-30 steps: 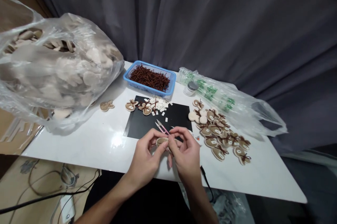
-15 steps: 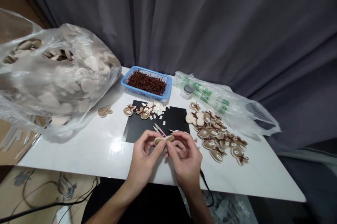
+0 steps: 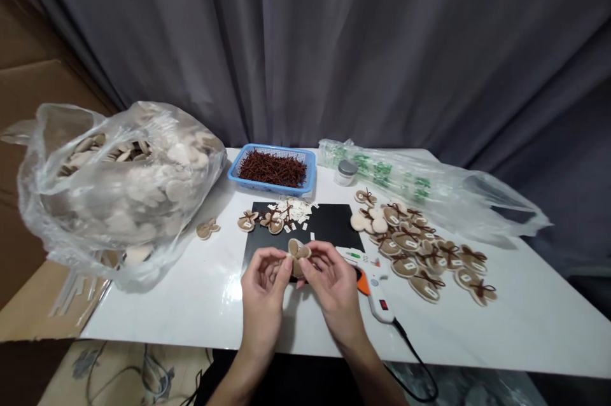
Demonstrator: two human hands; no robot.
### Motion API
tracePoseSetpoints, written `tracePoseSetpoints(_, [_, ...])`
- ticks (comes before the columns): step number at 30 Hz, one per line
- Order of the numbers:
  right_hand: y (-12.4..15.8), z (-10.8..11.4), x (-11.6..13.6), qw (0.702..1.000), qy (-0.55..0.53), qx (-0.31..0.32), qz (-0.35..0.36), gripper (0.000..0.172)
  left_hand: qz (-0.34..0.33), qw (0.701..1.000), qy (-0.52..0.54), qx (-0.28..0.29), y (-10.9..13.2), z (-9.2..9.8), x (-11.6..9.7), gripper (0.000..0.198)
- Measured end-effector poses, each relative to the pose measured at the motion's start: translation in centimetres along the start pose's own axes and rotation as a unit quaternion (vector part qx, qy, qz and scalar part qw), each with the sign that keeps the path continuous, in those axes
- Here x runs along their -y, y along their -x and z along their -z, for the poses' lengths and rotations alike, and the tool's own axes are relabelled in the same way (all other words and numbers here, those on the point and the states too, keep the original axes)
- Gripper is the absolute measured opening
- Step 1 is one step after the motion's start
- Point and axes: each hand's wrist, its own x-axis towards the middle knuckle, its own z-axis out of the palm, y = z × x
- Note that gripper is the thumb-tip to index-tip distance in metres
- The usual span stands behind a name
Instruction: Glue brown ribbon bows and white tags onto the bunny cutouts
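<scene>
Both my hands pinch one small tan felt piece (image 3: 296, 249) with two ear-like lobes, held just above the near edge of a black mat (image 3: 329, 224). My left hand (image 3: 263, 286) grips its left side with thumb and forefinger. My right hand (image 3: 333, 282) grips its right side the same way. A white and orange glue gun (image 3: 375, 279) lies on the white table (image 3: 191, 291) just right of my right hand, its cord running off the near edge.
A big clear bag of tan felt pieces (image 3: 119, 183) fills the left of the table. A blue basket of brown strings (image 3: 273, 169) stands behind the mat. Finished tan pieces with brown bows (image 3: 420, 253) lie at right, beside a small jar (image 3: 345, 172) and a crumpled clear bag (image 3: 429, 193).
The view has tilted up and the glue gun has come into sight. The felt piece has turned upright between my fingers. The pink tweezers seen earlier on the mat no longer show.
</scene>
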Motion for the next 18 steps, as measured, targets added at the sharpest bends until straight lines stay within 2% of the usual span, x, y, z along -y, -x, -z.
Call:
tracePoseSetpoints(8, [-0.22,0.72,0.51,1.000,0.009,-0.021,0.017,0.025,0.030,0.999,0.025,0.024,0.32,-0.77,0.32,0.048])
tracePoseSetpoints(12, [-0.16,0.47,0.24,0.999,-0.010,-0.035,-0.004,0.028,0.026,0.999,0.013,0.032,0.26,-0.80,0.37,0.041])
tracePoseSetpoints(15, [-0.26,0.28,-0.08,0.998,-0.014,-0.060,-0.022,0.033,0.015,1.000,0.012,0.018,0.18,-0.84,0.54,0.040])
tracePoseSetpoints(18, [-0.38,0.21,-0.16,0.998,-0.007,-0.056,-0.037,0.035,0.005,1.000,0.009,0.011,0.11,-0.80,0.87,0.039])
